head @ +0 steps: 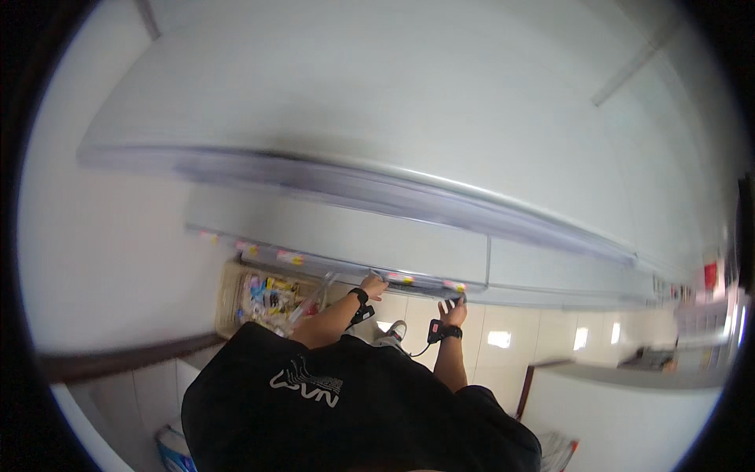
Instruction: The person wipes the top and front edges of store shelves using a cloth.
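My left hand (pixel 374 287) is at the front edge of a lower white shelf (pixel 354 224), its fingers at the edge and partly hidden by it. My right hand (pixel 453 312) is further right, close under the same edge, with the thumb apart from the fingers. Between the hands a dark strip (pixel 416 288) runs along the underside of the edge. Blur hides whether either hand grips it. Pink-and-yellow price tags (pixel 401 278) sit along the shelf front. Each wrist wears a black band, and a small black device (pixel 435 331) with a cable is by the right one.
A beige plastic basket (pixel 227 295) of mixed packaged goods stands to the left, below the shelf. A wider upper shelf (pixel 377 118) extends above my hands. Glossy tiled floor (pixel 489 321) lies below. A white panel or counter (pixel 619 407) is at the lower right.
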`<action>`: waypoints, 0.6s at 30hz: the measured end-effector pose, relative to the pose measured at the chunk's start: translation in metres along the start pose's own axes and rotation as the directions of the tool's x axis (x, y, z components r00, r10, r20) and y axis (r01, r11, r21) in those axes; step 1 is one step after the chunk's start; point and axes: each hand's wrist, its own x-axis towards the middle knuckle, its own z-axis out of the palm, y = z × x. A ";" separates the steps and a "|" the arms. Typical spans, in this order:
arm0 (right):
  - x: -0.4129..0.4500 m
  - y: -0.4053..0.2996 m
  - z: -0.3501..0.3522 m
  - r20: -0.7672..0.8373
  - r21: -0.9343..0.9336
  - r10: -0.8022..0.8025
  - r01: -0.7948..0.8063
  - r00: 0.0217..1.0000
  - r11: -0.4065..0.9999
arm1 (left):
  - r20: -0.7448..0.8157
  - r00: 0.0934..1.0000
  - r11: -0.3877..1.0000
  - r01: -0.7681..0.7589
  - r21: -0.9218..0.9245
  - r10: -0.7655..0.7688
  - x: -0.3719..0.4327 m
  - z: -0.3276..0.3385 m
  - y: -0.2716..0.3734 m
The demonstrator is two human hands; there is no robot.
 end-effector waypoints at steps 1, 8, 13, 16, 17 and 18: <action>-0.002 -0.014 -0.009 0.028 0.020 -0.066 0.065 0.997 0.998 | 0.083 0.996 0.995 0.037 -0.090 -0.029 0.001 0.016 0.003; -0.030 -0.079 -0.064 -0.016 0.287 -0.276 0.269 0.961 0.919 | 0.271 0.950 0.959 -0.082 -0.270 0.158 -0.006 0.086 0.048; -0.089 -0.198 -0.109 0.178 0.447 -0.493 0.376 0.852 0.812 | 0.411 0.831 0.800 -0.067 -0.596 0.375 -0.091 0.133 0.134; -0.133 -0.241 -0.067 0.182 0.547 -0.563 0.393 0.806 0.739 | 0.421 0.713 0.621 -0.026 -0.783 0.560 -0.125 0.114 0.159; -0.135 -0.255 -0.065 0.250 0.594 -0.625 0.392 0.739 0.702 | 0.422 0.716 0.627 -0.029 -0.778 0.556 -0.143 0.112 0.171; -0.133 -0.265 -0.062 0.309 0.640 -0.682 0.386 0.663 0.665 | 0.455 0.647 0.590 0.008 -0.807 0.613 -0.161 0.105 0.182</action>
